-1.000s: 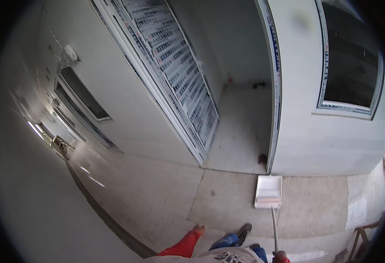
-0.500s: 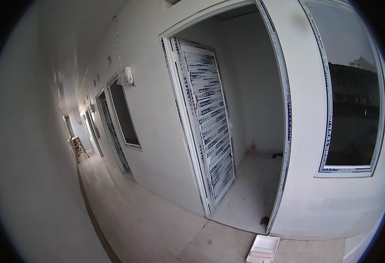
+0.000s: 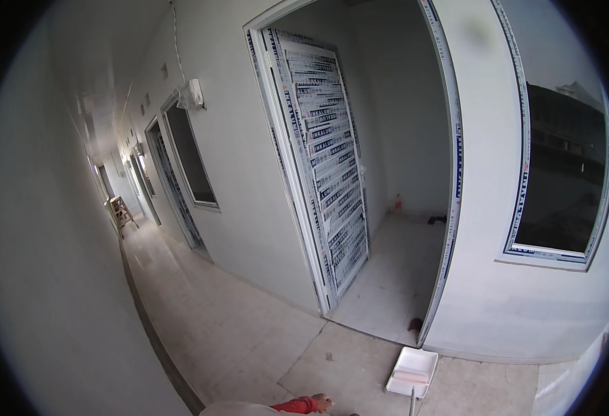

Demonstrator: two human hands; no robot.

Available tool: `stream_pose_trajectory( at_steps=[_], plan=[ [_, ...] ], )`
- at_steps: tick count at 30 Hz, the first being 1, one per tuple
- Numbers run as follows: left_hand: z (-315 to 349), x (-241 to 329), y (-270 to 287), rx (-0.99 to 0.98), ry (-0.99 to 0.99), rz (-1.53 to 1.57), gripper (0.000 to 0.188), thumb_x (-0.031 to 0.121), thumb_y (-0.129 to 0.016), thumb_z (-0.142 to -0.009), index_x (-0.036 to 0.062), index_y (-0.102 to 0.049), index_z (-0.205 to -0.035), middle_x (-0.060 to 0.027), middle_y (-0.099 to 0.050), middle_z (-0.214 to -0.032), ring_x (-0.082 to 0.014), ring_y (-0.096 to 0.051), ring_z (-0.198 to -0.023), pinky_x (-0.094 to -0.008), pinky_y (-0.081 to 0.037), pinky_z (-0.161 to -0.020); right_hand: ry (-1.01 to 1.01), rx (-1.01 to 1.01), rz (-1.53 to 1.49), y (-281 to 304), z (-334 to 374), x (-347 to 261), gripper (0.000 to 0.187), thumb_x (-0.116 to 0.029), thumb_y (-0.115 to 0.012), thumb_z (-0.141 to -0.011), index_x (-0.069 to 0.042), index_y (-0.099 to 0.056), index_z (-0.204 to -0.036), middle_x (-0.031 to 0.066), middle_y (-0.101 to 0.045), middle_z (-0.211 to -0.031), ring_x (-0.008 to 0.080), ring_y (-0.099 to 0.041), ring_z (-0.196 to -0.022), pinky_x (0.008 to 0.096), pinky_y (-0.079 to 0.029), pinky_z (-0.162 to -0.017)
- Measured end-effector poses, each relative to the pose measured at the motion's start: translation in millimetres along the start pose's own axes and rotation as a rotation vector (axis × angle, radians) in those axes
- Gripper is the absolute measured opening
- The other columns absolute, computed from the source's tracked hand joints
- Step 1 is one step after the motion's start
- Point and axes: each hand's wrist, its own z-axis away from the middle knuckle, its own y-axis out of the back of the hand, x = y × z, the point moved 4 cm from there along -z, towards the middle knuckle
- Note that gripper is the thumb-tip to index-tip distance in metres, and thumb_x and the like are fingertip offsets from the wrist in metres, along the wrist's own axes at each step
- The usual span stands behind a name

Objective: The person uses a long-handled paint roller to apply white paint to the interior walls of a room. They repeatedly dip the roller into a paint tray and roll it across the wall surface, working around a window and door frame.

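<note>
My left hand (image 3: 323,403) comes in at the lower edge in a red sleeve (image 3: 294,405), above the floor. It is small and cut off by the rim, so its finger pose and anything in it cannot be made out. To its right, a white paint tray (image 3: 425,358) lies on the floor by the doorway. A pale pinkish paint roller (image 3: 410,377) rests in the tray, its grey rod (image 3: 412,401) running down out of the picture. My right hand is out of sight.
A door covered in printed protective film (image 3: 332,166) stands ajar in its frame. Inside the room are a small reddish bottle (image 3: 398,202) and a dark object (image 3: 437,220). A window (image 3: 561,166) is at right. Down the corridor stands a wooden trestle (image 3: 122,211).
The view has tipped downward, so the doorway and tray sit higher in the picture. My left hand and red sleeve have come into view, and the roller's rod now shows.
</note>
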Motion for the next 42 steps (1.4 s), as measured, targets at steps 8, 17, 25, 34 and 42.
stream_pose_trajectory(
  at_steps=[8,17,25,34,42],
  plan=[
    [-8,0,-2,0.052,0.146,-0.153,0.037,0.046,-0.052,-0.086,0.0139,-0.064,-0.101,-0.0030,-0.065,-0.074,-0.0157,-0.061,-0.057,-0.0327,-0.050,-0.052,-0.113,0.066,-0.025,-6,58,77,0.028,-0.030,-0.056,-0.089,-0.003,-0.053,-0.085,0.0077,-0.051,-0.054,0.0188,-0.050,-0.040,0.0350,-0.043,-0.038],
    [44,-45,32,0.284,0.266,0.280,0.035,0.032,-0.050,-0.095,0.0080,-0.055,-0.120,-0.0122,-0.069,-0.088,-0.0227,-0.068,-0.066,-0.0324,-0.054,-0.053,-0.484,0.051,-0.015,19,135,133,0.044,-0.032,-0.057,-0.091,-0.005,-0.053,-0.125,0.0027,-0.050,-0.057,0.0143,-0.047,-0.043,0.0329,-0.040,-0.039],
    [56,-59,34,0.157,0.377,0.130,0.035,0.031,-0.050,-0.094,0.0076,-0.055,-0.119,-0.0120,-0.068,-0.087,-0.0215,-0.067,-0.065,-0.0330,-0.052,-0.052,-0.362,0.094,-0.162,7,14,95,0.027,-0.033,-0.054,-0.092,-0.006,-0.054,-0.091,0.0019,-0.047,-0.056,0.0151,-0.046,-0.040,0.0326,-0.039,-0.035],
    [55,-42,29,0.210,0.317,0.206,0.039,0.032,-0.050,-0.095,0.0077,-0.052,-0.125,-0.0108,-0.068,-0.090,-0.0192,-0.066,-0.066,-0.0313,-0.050,-0.052,-0.313,0.118,-0.034,-31,-7,96,0.025,-0.032,-0.051,-0.093,-0.007,-0.053,-0.092,0.0008,-0.042,-0.054,0.0141,-0.040,-0.037,0.0308,-0.034,-0.032],
    [52,-52,28,0.135,0.391,0.112,0.033,0.031,-0.044,-0.097,0.0097,-0.056,-0.119,-0.0121,-0.068,-0.093,-0.0213,-0.067,-0.068,-0.0332,-0.053,-0.056,-0.137,0.172,0.287,-17,86,131,0.041,-0.035,-0.052,-0.091,0.002,-0.059,-0.105,0.0271,-0.063,-0.089,0.0450,-0.060,-0.091,0.0494,-0.047,-0.084]
  ],
)
